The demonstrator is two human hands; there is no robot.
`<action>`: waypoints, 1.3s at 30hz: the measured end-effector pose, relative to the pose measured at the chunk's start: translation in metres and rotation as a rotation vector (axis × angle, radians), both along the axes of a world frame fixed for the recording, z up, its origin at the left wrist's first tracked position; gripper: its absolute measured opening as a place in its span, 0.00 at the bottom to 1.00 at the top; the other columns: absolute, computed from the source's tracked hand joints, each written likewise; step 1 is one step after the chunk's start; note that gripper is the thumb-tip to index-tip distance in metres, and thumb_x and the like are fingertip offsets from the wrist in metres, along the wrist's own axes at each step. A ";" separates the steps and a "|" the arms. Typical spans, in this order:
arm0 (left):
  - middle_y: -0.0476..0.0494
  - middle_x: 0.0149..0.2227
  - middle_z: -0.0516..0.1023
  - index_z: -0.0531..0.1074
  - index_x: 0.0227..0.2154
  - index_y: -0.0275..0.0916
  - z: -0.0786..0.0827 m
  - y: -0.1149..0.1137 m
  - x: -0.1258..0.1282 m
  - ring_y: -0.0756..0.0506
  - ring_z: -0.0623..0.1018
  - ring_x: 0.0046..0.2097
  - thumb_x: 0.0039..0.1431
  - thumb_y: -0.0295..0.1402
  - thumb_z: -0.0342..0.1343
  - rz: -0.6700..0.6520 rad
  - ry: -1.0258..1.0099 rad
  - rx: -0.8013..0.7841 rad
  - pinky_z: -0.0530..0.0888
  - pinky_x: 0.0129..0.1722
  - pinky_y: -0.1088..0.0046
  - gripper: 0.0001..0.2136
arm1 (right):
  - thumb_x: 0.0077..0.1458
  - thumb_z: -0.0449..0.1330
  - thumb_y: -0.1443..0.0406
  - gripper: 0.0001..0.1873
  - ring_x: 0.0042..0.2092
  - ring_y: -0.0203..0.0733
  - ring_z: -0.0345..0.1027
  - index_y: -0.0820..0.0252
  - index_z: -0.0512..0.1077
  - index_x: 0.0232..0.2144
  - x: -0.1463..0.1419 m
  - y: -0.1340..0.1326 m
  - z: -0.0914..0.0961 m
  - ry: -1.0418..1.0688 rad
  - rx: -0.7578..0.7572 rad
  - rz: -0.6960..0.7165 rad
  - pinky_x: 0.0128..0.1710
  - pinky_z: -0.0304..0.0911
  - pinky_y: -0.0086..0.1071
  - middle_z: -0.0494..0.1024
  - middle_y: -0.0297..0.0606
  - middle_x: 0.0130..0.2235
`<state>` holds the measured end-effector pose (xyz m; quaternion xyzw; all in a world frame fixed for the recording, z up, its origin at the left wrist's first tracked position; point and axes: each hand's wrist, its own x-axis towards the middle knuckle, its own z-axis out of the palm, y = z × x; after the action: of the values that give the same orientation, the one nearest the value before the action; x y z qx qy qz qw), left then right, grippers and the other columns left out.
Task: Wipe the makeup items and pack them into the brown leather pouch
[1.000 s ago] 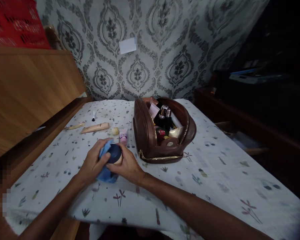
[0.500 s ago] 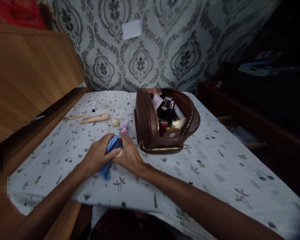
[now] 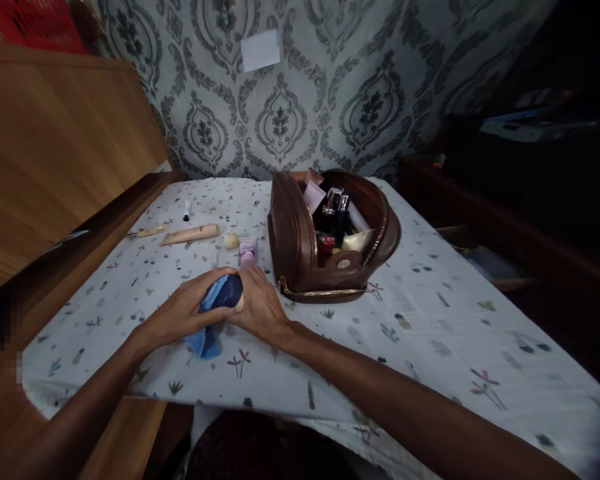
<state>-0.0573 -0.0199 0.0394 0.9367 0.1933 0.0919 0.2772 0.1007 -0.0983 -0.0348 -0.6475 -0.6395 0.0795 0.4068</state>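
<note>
My left hand (image 3: 187,303) is closed around a blue cloth (image 3: 205,343), pressing it to a dark blue rounded container (image 3: 229,292). The container's far end sits in my right hand (image 3: 261,300), whose fingers are wrapped round it and mostly hidden. A pale part shows at its lower right; its exact kind I cannot make out. Just beyond my hands lie a pink and purple tube (image 3: 248,252) and a small jar with a yellow part (image 3: 231,241). To the right stands a brown cosmetic bag (image 3: 293,233), unzipped, with bottles and tubes inside.
Left on the patterned tablecloth (image 3: 430,360) lie a beige stick-shaped item (image 3: 190,235), a thin yellowish item (image 3: 149,231) and a small white tube with a black cap (image 3: 187,210). A wooden panel (image 3: 70,147) borders the left; a papered wall (image 3: 325,87) rises behind.
My left hand has shifted slightly left with the cloth, uncovering more of the dark blue container. My right hand stays nearly in place. The view has tilted a little.
</note>
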 end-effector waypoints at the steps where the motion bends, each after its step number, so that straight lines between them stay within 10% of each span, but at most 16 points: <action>1: 0.42 0.56 0.74 0.61 0.60 0.45 0.000 -0.001 0.000 0.39 0.75 0.55 0.62 0.51 0.54 0.021 0.011 0.003 0.70 0.53 0.66 0.27 | 0.43 0.71 0.58 0.27 0.49 0.55 0.65 0.61 0.65 0.42 0.000 -0.001 0.001 -0.009 -0.010 0.000 0.49 0.66 0.47 0.71 0.48 0.46; 7: 0.50 0.29 0.74 0.66 0.48 0.42 -0.002 -0.014 0.009 0.42 0.77 0.32 0.62 0.56 0.49 0.307 0.116 0.081 0.69 0.32 0.68 0.24 | 0.45 0.67 0.66 0.20 0.49 0.54 0.64 0.60 0.66 0.40 -0.002 -0.005 0.008 -0.057 0.015 -0.053 0.49 0.66 0.45 0.72 0.47 0.44; 16: 0.42 0.61 0.70 0.60 0.63 0.46 0.004 0.010 -0.010 0.39 0.73 0.59 0.64 0.49 0.54 -0.070 0.025 0.062 0.69 0.57 0.65 0.28 | 0.37 0.72 0.62 0.27 0.44 0.49 0.69 0.62 0.69 0.40 0.002 -0.003 0.015 0.309 -0.123 0.128 0.46 0.66 0.42 0.74 0.40 0.41; 23: 0.43 0.55 0.75 0.59 0.65 0.52 0.017 0.009 -0.013 0.40 0.76 0.53 0.65 0.47 0.53 -0.195 0.061 0.076 0.73 0.52 0.65 0.26 | 0.32 0.76 0.64 0.26 0.37 0.35 0.67 0.59 0.74 0.37 0.010 -0.011 0.027 1.040 -0.395 0.684 0.41 0.65 0.29 0.75 0.28 0.36; 34: 0.47 0.45 0.79 0.69 0.57 0.51 0.028 0.003 0.006 0.41 0.79 0.46 0.59 0.57 0.53 -0.171 0.038 0.037 0.76 0.43 0.72 0.27 | 0.27 0.79 0.63 0.23 0.31 0.31 0.63 0.59 0.73 0.26 0.019 -0.020 0.051 0.908 -0.641 0.573 0.31 0.59 0.22 0.71 0.24 0.27; 39: 0.45 0.46 0.81 0.73 0.54 0.51 0.054 0.002 0.018 0.40 0.80 0.45 0.56 0.62 0.53 -0.241 -0.017 0.062 0.77 0.43 0.71 0.30 | 0.33 0.77 0.61 0.21 0.34 0.31 0.63 0.60 0.72 0.28 0.029 -0.043 0.079 1.033 -0.434 0.684 0.38 0.62 0.24 0.69 0.25 0.30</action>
<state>-0.0397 -0.0183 0.0932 0.9605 0.0740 0.0717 0.2586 0.1295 -0.1409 0.0444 -0.3536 -0.5012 0.6320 0.4736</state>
